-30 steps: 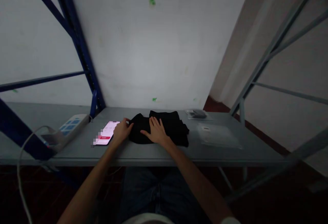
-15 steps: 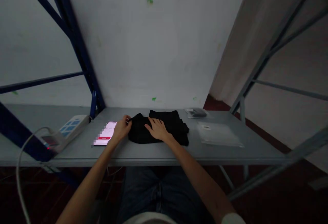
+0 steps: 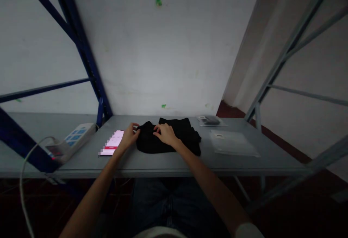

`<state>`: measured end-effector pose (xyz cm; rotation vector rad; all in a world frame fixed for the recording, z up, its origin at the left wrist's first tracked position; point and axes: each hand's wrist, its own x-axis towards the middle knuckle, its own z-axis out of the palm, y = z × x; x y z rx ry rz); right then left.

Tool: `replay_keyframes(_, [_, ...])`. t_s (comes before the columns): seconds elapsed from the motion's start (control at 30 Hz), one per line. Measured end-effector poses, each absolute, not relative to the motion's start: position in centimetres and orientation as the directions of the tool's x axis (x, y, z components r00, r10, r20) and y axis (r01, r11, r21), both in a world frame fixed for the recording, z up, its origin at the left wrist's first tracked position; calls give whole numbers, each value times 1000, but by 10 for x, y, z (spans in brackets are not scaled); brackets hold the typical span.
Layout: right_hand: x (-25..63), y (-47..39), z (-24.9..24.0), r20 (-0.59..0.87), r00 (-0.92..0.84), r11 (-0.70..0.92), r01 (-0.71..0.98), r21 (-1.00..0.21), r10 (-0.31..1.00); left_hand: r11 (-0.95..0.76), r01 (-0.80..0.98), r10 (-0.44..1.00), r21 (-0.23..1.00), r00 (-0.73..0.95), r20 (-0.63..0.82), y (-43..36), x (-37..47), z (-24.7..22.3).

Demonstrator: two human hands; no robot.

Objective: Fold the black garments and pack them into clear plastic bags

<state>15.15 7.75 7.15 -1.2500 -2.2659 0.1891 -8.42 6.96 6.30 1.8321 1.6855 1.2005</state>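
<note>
A folded black garment (image 3: 168,145) lies on the grey shelf; its exact kind cannot be made out. At its left edge my left hand (image 3: 131,135) has the fabric between thumb and fingers. My right hand (image 3: 166,135) rests over the garment's middle, its fingers curled in towards the thumb on the cloth. The fingertips of the right hand are dark and partly hidden against the fabric. Just left of my left hand lies a lit phone (image 3: 112,143), partly covered by the wrist.
To the right lie a clear plastic bag (image 3: 233,144) with a white label and, behind it, a smaller bagged dark item (image 3: 211,121). A power strip (image 3: 78,136) with a cable stands at the left, by the blue upright (image 3: 87,56). A wall closes the back.
My right hand has drawn its spread fingers in to a curled grip on the garment. My left hand has stayed at the left edge. The garment has hardly moved.
</note>
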Motion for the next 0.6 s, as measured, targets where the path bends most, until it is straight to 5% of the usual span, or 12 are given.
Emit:
replay_keyframes(0.27, [144,84,77,493,-358,577,702,-418,793,-208,552,964,807,-26,266,69,-89,60])
replay_keyframes(0.6, [131,95,45,448,-285,497,725,-478,847,-187,531,972,827,-20,233,64,-83,63])
